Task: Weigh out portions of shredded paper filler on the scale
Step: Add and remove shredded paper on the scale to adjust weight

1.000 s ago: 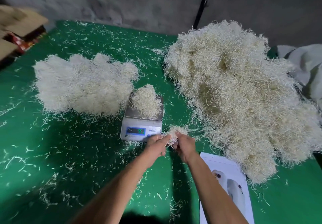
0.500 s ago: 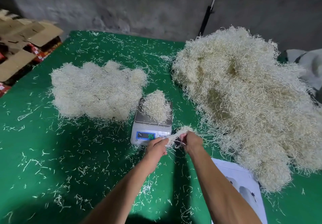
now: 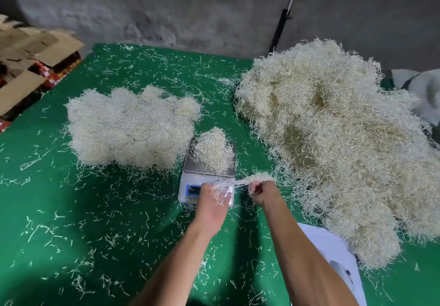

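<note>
Separating a small tuft (image 3: 240, 181) of shredded paper filler is the step in hand, as I read it from the head view. My left hand (image 3: 213, 202) and right hand (image 3: 262, 192) work just in front of the scale (image 3: 207, 174), each with fingers curled narrow around one end of the tuft, so that thin strands stretch between the two grips. The left hand partly covers the scale's display (image 3: 194, 190); no reading is legible.

Position of the task items relative to the fingers:
- Directly beyond the left fingertips, the scale platform carries one portion (image 3: 213, 152), a compact mound lying wholly on the platform.
- Beyond and to the left of the left fingers lies a flatter, paler heap (image 3: 128, 129) on the green table (image 3: 71, 222), just beside the scale. I judge this to be portions already weighed, though nothing confirms it.
- To the right of the right fingers, and reaching well beyond them, lies the bulk pile (image 3: 345, 143), much larger than the other heap.

Progress, as a judgement: the portion on the platform appears nearly complete, and the tuft is likely a trim amount to add or hold back. A moderate share seems done; most stock remains unweighed.

Loose strands litter the table around both forearms. White paper (image 3: 333, 251) lies near the right forearm, and cardboard boxes (image 3: 35, 50) stand well beyond the left hand, off the table.
</note>
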A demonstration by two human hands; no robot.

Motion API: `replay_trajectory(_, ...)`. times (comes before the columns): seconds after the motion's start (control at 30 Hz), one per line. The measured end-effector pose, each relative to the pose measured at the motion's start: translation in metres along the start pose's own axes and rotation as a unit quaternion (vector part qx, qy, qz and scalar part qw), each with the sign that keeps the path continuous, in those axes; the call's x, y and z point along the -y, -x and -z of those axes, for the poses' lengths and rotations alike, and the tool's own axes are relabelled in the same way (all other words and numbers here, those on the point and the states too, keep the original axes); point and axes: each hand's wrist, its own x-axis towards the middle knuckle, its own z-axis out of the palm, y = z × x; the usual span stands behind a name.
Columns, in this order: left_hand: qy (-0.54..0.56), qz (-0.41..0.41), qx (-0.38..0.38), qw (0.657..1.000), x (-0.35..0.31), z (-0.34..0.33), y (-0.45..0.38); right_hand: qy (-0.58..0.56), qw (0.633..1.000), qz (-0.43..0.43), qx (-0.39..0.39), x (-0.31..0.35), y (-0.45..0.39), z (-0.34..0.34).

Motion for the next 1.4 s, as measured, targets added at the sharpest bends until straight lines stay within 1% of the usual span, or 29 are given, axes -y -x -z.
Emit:
replay_trajectory(0.03, -0.036, -0.038, 0.005, 0.999, -0.004, 0.000, -0.001, -0.005, 1.000, -0.020, 0.011, 0.000, -0.005, 0.002)
replay_trajectory(0.07, -0.055, -0.035, 0.017, 0.998, -0.003, 0.000, -0.004, 0.004, 1.000, -0.027, 0.013, 0.003, -0.002, 0.003)
replay_trajectory(0.13, -0.199, -0.117, -0.059, 0.971, -0.009, -0.001, -0.002, 0.010, 0.999, -0.009, 0.032, 0.003, 0.002, 0.004)
replay_trajectory(0.2, -0.253, -0.137, -0.077, 0.955, -0.008, -0.002, -0.007, 0.101, 0.994, 0.032, 0.038, 0.000, 0.001, 0.002)
replay_trajectory(0.23, -0.299, -0.156, -0.074, 0.938, -0.010, -0.005, -0.005, 0.183, 0.979, 0.088, 0.031, -0.003, -0.001, 0.000)
replay_trajectory(0.27, -0.367, -0.174, -0.052, 0.912, -0.009, -0.010, -0.005, 0.278, 0.947, 0.160, 0.038, -0.006, 0.003, -0.003)
replay_trajectory(0.3, -0.405, -0.186, -0.021, 0.895, -0.008, -0.017, -0.004, 0.359, 0.900, 0.242, 0.054, -0.010, 0.004, -0.006)
replay_trajectory(0.37, -0.478, -0.209, 0.048, 0.852, -0.007, -0.037, 0.002, 0.492, 0.784, 0.369, 0.083, -0.016, 0.003, -0.005)
replay_trajectory(0.4, -0.543, -0.222, 0.066, 0.807, -0.007, -0.043, 0.003, 0.560, 0.717, 0.405, 0.092, -0.013, 0.004, -0.002)
replay_trajectory(0.43, -0.583, -0.227, 0.075, 0.776, -0.009, -0.046, 0.005, 0.619, 0.655, 0.424, 0.083, -0.005, 0.000, 0.004)
replay_trajectory(0.47, -0.598, -0.229, 0.079, 0.764, -0.011, -0.045, 0.006, 0.657, 0.615, 0.431, 0.062, 0.008, -0.003, 0.011)
replay_trajectory(0.5, -0.594, -0.224, 0.073, 0.769, -0.015, -0.040, 0.003, 0.676, 0.595, 0.432, 0.036, 0.022, -0.005, 0.020)
replay_trajectory(0.53, -0.565, -0.209, 0.068, 0.795, -0.019, -0.034, 0.001, 0.686, 0.589, 0.426, 0.005, 0.037, -0.007, 0.028)
replay_trajectory(0.6, -0.465, -0.148, 0.035, 0.872, -0.029, -0.024, -0.005, 0.715, 0.560, 0.417, -0.032, 0.058, -0.008, 0.037)
replay_trajectory(0.67, -0.336, -0.095, 0.001, 0.937, -0.037, -0.024, -0.012, 0.766, 0.526, 0.363, -0.067, 0.063, -0.004, 0.036)
replay_trajectory(0.73, -0.213, -0.062, -0.012, 0.975, -0.043, -0.027, -0.016, 0.792, 0.480, 0.358, -0.120, 0.056, 0.003, 0.030)
replay_trajectory(0.77, -0.172, -0.043, -0.012, 0.984, -0.046, -0.028, -0.016, 0.782, 0.460, 0.399, -0.134, 0.050, 0.005, 0.025)
replay_trajectory(0.8, -0.169, -0.039, -0.009, 0.985, -0.050, -0.028, -0.014, 0.753, 0.463, 0.452, -0.124, 0.041, 0.010, 0.019)
replay_trajectory(0.83, -0.177, -0.044, 0.001, 0.983, -0.052, -0.028, -0.013, 0.706, 0.501, 0.495, -0.075, 0.033, 0.018, 0.011)
replay_trajectory(0.87, -0.186, -0.065, 0.022, 0.980, -0.054, -0.026, -0.012, 0.644, 0.572, 0.508, 0.014, 0.025, 0.027, 0.003)
replay_trajectory(0.9, -0.201, -0.095, 0.047, 0.974, -0.055, -0.024, -0.011, 0.580, 0.643, 0.488, 0.110, 0.016, 0.037, -0.007)
replay_trajectory(0.93, -0.225, -0.122, 0.065, 0.965, -0.056, -0.022, -0.009, 0.529, 0.697, 0.446, 0.189, 0.009, 0.044, -0.015)
replay_trajectory(1.0, -0.326, -0.191, 0.088, 0.922, -0.057, -0.016, -0.007, 0.459, 0.759, 0.384, 0.259, 0.000, 0.052, -0.027)
replay_trajectory(1.07, -0.467, -0.250, 0.071, 0.845, -0.058, -0.008, -0.011, 0.428, 0.785, 0.353, 0.275, -0.006, 0.055, -0.034)
replay_trajectory(1.1, -0.495, -0.262, 0.059, 0.827, -0.060, -0.002, -0.016, 0.413, 0.794, 0.344, 0.284, -0.008, 0.056, -0.036)
replay_trajectory(1.17, -0.501, -0.252, 0.064, 0.826, -0.062, 0.005, -0.020, 0.388, 0.808, 0.319, 0.308, -0.009, 0.053, -0.041)
replay_trajectory(1.27, -0.488, -0.240, 0.113, 0.832, -0.078, 0.015, -0.020, 0.384, 0.823, 0.263, 0.326, -0.003, 0.053, -0.051)
replay_trajectory(1.33, -0.501, -0.287, 0.108, 0.810, -0.090, 0.021, -0.023, 0.440, 0.794, 0.288, 0.304, 0.007, 0.055, -0.058)
replay_trajectory(1.4, -0.466, -0.288, 0.090, 0.832, -0.107, 0.021, -0.027, 0.497, 0.750, 0.353, 0.256, 0.020, 0.056, -0.067)
